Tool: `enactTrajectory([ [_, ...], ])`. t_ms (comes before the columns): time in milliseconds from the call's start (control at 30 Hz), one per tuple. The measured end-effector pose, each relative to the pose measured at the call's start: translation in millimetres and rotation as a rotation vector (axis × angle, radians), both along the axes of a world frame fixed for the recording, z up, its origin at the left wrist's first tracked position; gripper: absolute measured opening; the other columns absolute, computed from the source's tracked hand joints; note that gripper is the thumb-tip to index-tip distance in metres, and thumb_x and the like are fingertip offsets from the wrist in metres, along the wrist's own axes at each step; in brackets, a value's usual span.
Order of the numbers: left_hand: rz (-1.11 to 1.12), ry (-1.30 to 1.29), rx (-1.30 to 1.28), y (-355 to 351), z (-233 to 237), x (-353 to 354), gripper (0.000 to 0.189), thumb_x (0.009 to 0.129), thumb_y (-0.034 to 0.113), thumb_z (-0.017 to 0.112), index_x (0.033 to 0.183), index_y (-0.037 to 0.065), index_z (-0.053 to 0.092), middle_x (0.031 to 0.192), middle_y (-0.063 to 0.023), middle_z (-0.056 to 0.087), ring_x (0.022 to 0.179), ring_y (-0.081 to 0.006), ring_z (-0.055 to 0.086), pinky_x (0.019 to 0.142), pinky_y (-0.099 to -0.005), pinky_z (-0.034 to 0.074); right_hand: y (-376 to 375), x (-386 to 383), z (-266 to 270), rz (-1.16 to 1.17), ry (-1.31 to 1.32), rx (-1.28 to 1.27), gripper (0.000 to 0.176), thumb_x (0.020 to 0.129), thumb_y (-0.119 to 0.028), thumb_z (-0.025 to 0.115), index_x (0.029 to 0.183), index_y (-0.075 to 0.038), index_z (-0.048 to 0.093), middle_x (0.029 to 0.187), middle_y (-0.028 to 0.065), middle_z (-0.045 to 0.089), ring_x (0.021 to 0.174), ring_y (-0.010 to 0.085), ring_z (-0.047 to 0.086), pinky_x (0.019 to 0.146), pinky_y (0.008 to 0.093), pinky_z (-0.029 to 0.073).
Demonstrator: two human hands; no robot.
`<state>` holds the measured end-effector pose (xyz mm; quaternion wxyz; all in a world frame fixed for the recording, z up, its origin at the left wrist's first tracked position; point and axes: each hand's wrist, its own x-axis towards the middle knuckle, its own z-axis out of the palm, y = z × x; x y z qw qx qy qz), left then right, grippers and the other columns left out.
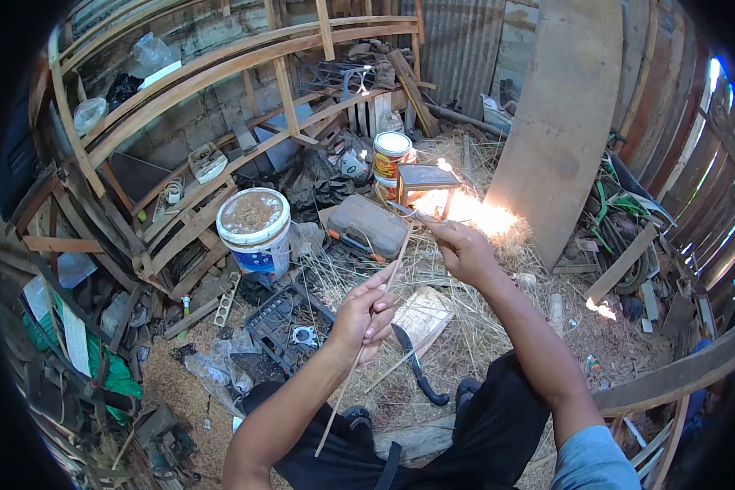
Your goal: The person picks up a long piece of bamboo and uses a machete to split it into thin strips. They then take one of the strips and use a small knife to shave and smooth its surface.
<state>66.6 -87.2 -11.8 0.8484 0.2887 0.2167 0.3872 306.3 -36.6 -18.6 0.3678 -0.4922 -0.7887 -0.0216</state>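
My left hand (366,317) is closed around a long thin wooden stick (348,382), which slants from my lap up toward my other hand. My right hand (464,251) is a fist near the stick's upper end. A narrow grey blade-like piece (402,210) juts left from this fist; its grip is hidden in the fingers. Below the hands, between my feet, a machete with a black handle (426,384) lies against a flat wooden board (423,314) among straw and shavings.
A white bucket (254,237) and a grey tool case (369,226) stand ahead. Farther back are a paint bucket (393,151) and a small wooden stool (429,177) in bright sunlight. A tall plank (559,114) leans at right. An open black case (290,322) lies left.
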Motion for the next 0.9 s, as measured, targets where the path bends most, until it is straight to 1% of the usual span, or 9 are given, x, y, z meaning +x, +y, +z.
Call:
enactTrajectory([
  [100, -0.009, -0.045, 0.008, 2, 4, -1, 0.051, 0.096, 0.004, 0.032, 0.148, 0.008, 0.034, 0.070, 0.0013, 0.041, 0.035, -0.0033, 0.028, 0.030, -0.0184, 0.023, 5, -6, -6, 0.093, 0.229, 0.066, 0.046, 0.087, -0.003, 0.057, 0.132, -0.014, 0.058, 0.091, 0.0183, 0.068, 0.081, 0.0321, 0.066, 0.073, 0.0372, 0.053],
  [200, -0.001, -0.110, 0.006, 8, 6, -8, 0.053, 0.096, 0.004, 0.032, 0.149, 0.010, 0.032, 0.071, 0.0003, 0.043, 0.035, -0.0031, 0.029, 0.029, -0.0179, 0.023, -16, -27, 6, 0.140, 0.324, -0.042, 0.045, 0.089, -0.004, 0.058, 0.132, -0.013, 0.057, 0.080, 0.0175, 0.065, 0.072, 0.0328, 0.064, 0.069, 0.0366, 0.052],
  [233, 0.036, -0.118, -0.013, 12, 8, -12, 0.053, 0.096, 0.004, 0.032, 0.149, 0.010, 0.032, 0.072, -0.0001, 0.043, 0.035, -0.0030, 0.029, 0.029, -0.0177, 0.023, -21, -33, 1, 0.187, 0.270, -0.098, 0.050, 0.087, -0.004, 0.058, 0.136, -0.015, 0.054, 0.076, 0.0143, 0.061, 0.069, 0.0314, 0.062, 0.065, 0.0378, 0.050],
  [333, 0.076, -0.143, -0.060, 16, 9, -20, 0.052, 0.098, 0.005, 0.032, 0.149, 0.012, 0.031, 0.072, -0.0005, 0.044, 0.034, -0.0028, 0.029, 0.028, -0.0174, 0.023, -45, -51, -1, 0.332, 0.074, -0.073, 0.057, 0.085, -0.004, 0.058, 0.140, -0.019, 0.051, 0.076, 0.0117, 0.057, 0.067, 0.0293, 0.060, 0.061, 0.0385, 0.049],
  [433, 0.067, -0.160, -0.092, 17, 13, -22, 0.051, 0.100, 0.008, 0.033, 0.150, 0.013, 0.030, 0.070, 0.0000, 0.043, 0.034, -0.0030, 0.029, 0.028, -0.0173, 0.023, -49, -59, -8, 0.380, 0.039, -0.058, 0.061, 0.084, -0.006, 0.058, 0.142, -0.024, 0.048, 0.077, 0.0093, 0.055, 0.066, 0.0265, 0.059, 0.057, 0.0375, 0.048],
  [533, 0.010, -0.220, -0.079, 21, 9, -24, 0.051, 0.100, 0.007, 0.033, 0.150, 0.013, 0.029, 0.068, 0.0007, 0.043, 0.034, -0.0033, 0.030, 0.028, -0.0178, 0.023, -47, -57, -3, 0.346, -0.038, 0.007, 0.058, 0.082, -0.003, 0.060, 0.137, -0.019, 0.054, 0.075, 0.0081, 0.052, 0.063, 0.0250, 0.055, 0.055, 0.0358, 0.046],
  [767, 0.024, -0.165, -0.045, 16, 9, -19, 0.051, 0.100, 0.007, 0.033, 0.150, 0.012, 0.029, 0.067, 0.0014, 0.041, 0.034, -0.0032, 0.029, 0.029, -0.0187, 0.023, -38, -48, -2, 0.236, -0.152, 0.125, 0.064, 0.079, -0.005, 0.061, 0.138, -0.030, 0.053, 0.068, 0.0049, 0.047, 0.057, 0.0233, 0.053, 0.048, 0.0366, 0.043],
  [867, 0.021, -0.157, -0.041, 15, 9, -18, 0.050, 0.100, 0.008, 0.033, 0.150, 0.012, 0.030, 0.067, 0.0017, 0.040, 0.034, -0.0033, 0.028, 0.029, -0.0189, 0.023, -30, -40, -2, 0.147, -0.225, 0.055, 0.063, 0.084, -0.012, 0.059, 0.141, -0.035, 0.047, 0.082, 0.0066, 0.057, 0.064, 0.0255, 0.061, 0.050, 0.0361, 0.048],
  [900, 0.028, -0.141, -0.052, 13, 9, -17, 0.050, 0.100, 0.008, 0.033, 0.150, 0.012, 0.030, 0.067, 0.0018, 0.040, 0.034, -0.0034, 0.028, 0.029, -0.0189, 0.023, -29, -37, -1, 0.138, -0.222, 0.070, 0.062, 0.084, -0.012, 0.059, 0.140, -0.035, 0.048, 0.081, 0.0064, 0.057, 0.064, 0.0256, 0.061, 0.050, 0.0362, 0.048],
])
